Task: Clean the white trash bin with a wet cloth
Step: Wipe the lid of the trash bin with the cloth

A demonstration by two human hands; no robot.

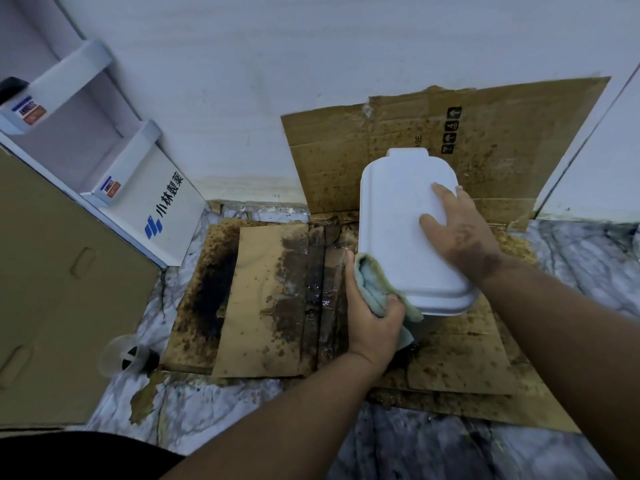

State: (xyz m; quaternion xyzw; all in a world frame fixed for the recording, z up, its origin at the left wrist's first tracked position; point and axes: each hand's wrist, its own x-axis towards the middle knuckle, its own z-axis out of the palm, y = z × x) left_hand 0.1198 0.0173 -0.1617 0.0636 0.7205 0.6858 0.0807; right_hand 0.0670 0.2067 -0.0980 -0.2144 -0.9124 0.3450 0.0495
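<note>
The wiping step looks to be under way: the white plastic trash bin with a rounded rectangular lid stands on the stained brown corrugated cardboard sheet spread over the grey-veined marble floor, toward the far right part of that sheet and just in front of a second spotted brown cardboard panel propped against the pale wall. The right hand lies flat on the lid near its right edge, fingers straight and a little spread, pressing down to steady the bin rather than gripping it. The left hand has its fingers and thumb curled around a bunched pale green cloth, which is held against the near left corner of the bin, just under the lid's rim; whether the cloth is wet cannot be told from here, though the cardboard beside it glistens. Much of the lid top reads clean, so the side wall and the rim appear to be the parts in hand. The next move probably calls for drawing the cloth along the near side while the flat hand keeps the bin from sliding on the damp cardboard, then turning the bin to reach the faces now hidden. A clear plastic cup stands at the sheet's near left corner, well apart from the work.
</note>
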